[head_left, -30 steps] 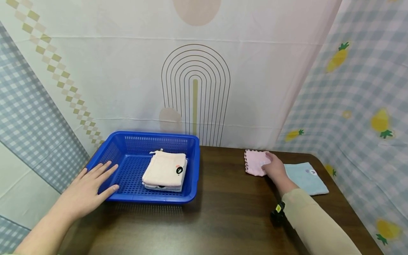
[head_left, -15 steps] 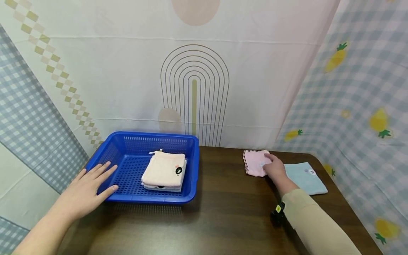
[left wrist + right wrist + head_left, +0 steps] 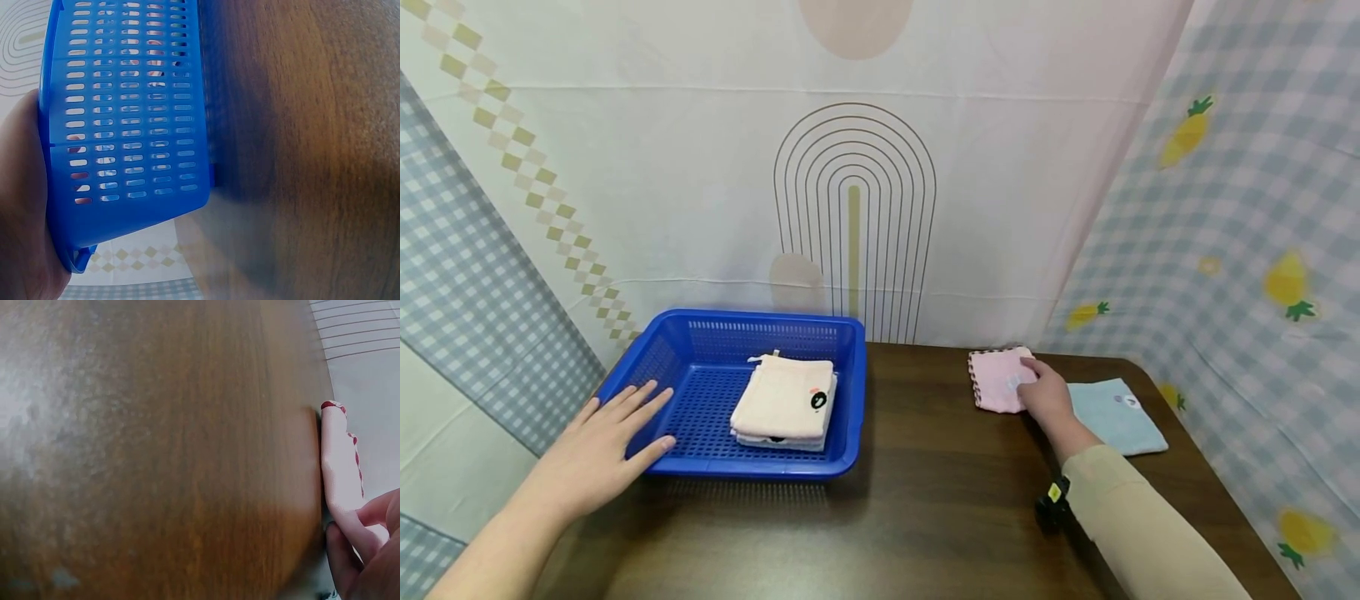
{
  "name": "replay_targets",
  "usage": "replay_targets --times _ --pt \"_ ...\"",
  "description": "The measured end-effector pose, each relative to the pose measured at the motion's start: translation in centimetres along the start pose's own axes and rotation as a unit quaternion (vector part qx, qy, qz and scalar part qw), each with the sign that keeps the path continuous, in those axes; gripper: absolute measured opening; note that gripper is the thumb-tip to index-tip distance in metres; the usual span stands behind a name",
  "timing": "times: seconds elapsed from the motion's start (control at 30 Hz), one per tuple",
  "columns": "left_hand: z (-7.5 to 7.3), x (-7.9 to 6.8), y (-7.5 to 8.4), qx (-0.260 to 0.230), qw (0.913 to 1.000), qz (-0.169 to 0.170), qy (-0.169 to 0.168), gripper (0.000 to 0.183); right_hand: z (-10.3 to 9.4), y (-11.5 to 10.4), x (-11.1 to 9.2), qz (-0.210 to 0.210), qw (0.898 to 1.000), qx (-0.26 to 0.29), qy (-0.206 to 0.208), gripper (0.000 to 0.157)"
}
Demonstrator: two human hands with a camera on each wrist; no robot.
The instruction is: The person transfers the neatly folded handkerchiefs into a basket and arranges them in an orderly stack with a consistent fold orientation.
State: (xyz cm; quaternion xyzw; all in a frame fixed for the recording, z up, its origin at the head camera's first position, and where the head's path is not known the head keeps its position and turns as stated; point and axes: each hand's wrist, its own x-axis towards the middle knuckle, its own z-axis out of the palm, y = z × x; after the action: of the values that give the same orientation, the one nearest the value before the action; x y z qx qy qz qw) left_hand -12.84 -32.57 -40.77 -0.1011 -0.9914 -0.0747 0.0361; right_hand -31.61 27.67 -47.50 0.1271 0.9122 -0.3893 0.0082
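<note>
In the head view my left hand (image 3: pixel 598 454), fingers straight and spread, rests over the near left corner of a blue plastic basket (image 3: pixel 752 468). From the left wrist view, that hand lies along the rim of the basket's slotted wall (image 3: pixel 125 222). A stack of folded cream washcloths (image 3: pixel 782 400) with a black embroidered patch lies inside. At the table's far right, my right hand (image 3: pixel 1047 396) pinches the right side of a folded pink washcloth (image 3: pixel 994 379) with a dark checked edge. The right wrist view shows the pink washcloth (image 3: pixel 340 469) between thumb and a finger beneath it.
A folded light blue washcloth (image 3: pixel 1116 417) lies on the brown wooden table (image 3: pixel 925 517), just right of my right hand and partly behind the forearm. A white printed curtain (image 3: pixel 985 208) hangs behind the table, and a checked pineapple curtain (image 3: pixel 1247 333) borders the right side.
The pink washcloth's far edge has risen slightly by my right hand. My left hand stays on the basket. The whole head view has shifted a little.
</note>
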Motion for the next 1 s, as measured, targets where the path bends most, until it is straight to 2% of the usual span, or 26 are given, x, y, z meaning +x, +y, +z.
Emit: replay_targets --times 0.3,0.53,0.8,1.0 --pt "0.0 -0.1 0.1 0.001 1.0 0.001 0.006 0.076 -0.1 -0.3 -0.6 -0.021 1.0 0.006 0.006 0.062" --pt "0.0 -0.1 0.1 -0.003 1.0 0.0 0.005 0.077 -0.1 -0.6 -1.2 -0.024 0.995 0.09 -0.024 0.065" --pt "0.1 -0.2 0.0 -0.004 1.0 -0.002 0.007 0.077 0.3 -1.5 -2.0 -0.023 0.984 0.173 -0.022 0.065" --pt "0.0 -0.1 0.0 0.0 1.0 -0.001 0.007 0.078 0.3 -2.2 -3.0 -0.017 0.976 0.216 -0.027 0.064"
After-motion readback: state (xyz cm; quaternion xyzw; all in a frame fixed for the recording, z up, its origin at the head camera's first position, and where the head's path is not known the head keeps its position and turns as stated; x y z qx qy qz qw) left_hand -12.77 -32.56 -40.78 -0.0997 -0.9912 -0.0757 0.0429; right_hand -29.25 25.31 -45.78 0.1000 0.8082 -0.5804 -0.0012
